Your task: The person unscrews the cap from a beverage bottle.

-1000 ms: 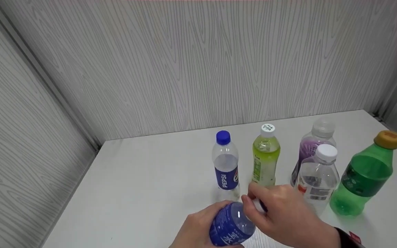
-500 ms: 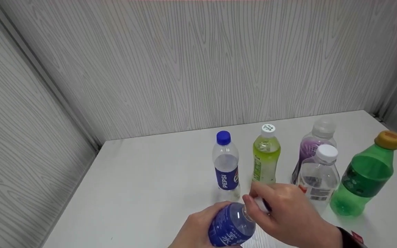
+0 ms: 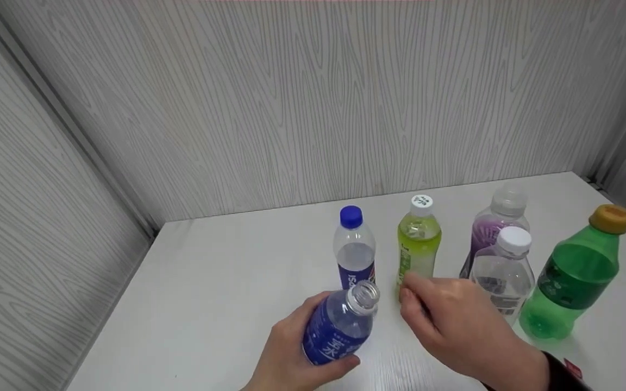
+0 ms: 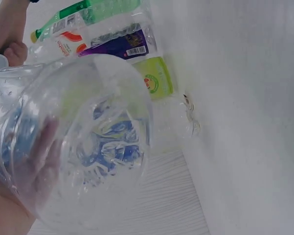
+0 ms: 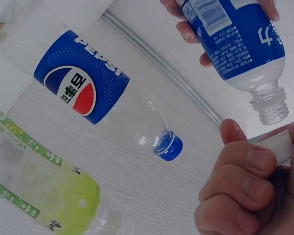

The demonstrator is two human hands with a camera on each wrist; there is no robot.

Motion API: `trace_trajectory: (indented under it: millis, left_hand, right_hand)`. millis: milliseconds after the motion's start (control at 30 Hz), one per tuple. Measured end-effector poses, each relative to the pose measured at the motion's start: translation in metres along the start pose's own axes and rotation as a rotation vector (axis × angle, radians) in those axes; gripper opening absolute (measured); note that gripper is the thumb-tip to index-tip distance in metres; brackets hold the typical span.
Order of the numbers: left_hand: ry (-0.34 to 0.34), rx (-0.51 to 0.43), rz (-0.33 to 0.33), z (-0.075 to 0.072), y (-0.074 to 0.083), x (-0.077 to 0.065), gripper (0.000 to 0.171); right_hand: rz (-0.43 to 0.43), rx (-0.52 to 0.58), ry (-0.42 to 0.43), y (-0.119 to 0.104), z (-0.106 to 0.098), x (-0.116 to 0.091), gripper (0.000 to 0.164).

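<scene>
My left hand (image 3: pixel 294 342) grips a clear bottle with a blue label (image 3: pixel 340 328), tilted to the right, its threaded mouth bare. Seen from the left wrist, the bottle's clear base (image 4: pixel 107 147) fills the foreground. My right hand (image 3: pixel 454 320), curled to the right of that mouth, holds a white bottle cap (image 5: pixel 279 147) between thumb and fingers; in the head view the cap is hidden by the fingers. Cap and bottle mouth are apart. Just behind the gripped bottle stands a Pepsi bottle (image 3: pixel 355 250) with a blue cap.
A yellow-green drink bottle (image 3: pixel 419 244) stands behind my right hand. Farther right are a purple-labelled bottle (image 3: pixel 489 233), a clear bottle with a white cap (image 3: pixel 500 277) and a green bottle with an orange cap (image 3: pixel 574 277). Wood-grain panels (image 3: pixel 302 108) enclose the white table (image 3: pixel 210 282).
The white cap has come off the blue-labelled bottle, exposing its mouth. My left hand has moved the bottle left and up, away from my right hand, which has shifted slightly right.
</scene>
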State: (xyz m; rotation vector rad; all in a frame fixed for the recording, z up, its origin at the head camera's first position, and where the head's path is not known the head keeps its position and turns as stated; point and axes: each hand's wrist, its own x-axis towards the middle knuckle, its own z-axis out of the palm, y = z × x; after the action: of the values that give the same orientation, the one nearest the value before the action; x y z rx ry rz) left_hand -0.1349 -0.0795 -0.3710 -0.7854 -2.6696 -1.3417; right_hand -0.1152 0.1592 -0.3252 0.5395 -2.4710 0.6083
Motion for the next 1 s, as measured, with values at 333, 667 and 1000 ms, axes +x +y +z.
trace_trajectory:
  millis: [333, 667, 1000]
  left_hand:
    - [0.237, -0.052, -0.067, -0.019, -0.002, 0.004, 0.075]
    - [0.313, -0.027, -0.047, -0.024, -0.002, 0.004, 0.075]
    - [0.335, 0.009, -0.006, -0.024, -0.005, 0.003, 0.074]
  right_hand:
    - [0.039, 0.004, -0.359, -0.003, 0.021, -0.001, 0.01]
    - [0.085, 0.043, -0.685, -0.003, 0.047, -0.001, 0.027]
    - [-0.046, 0.019, -0.748, -0.002, 0.069, -0.007, 0.029]
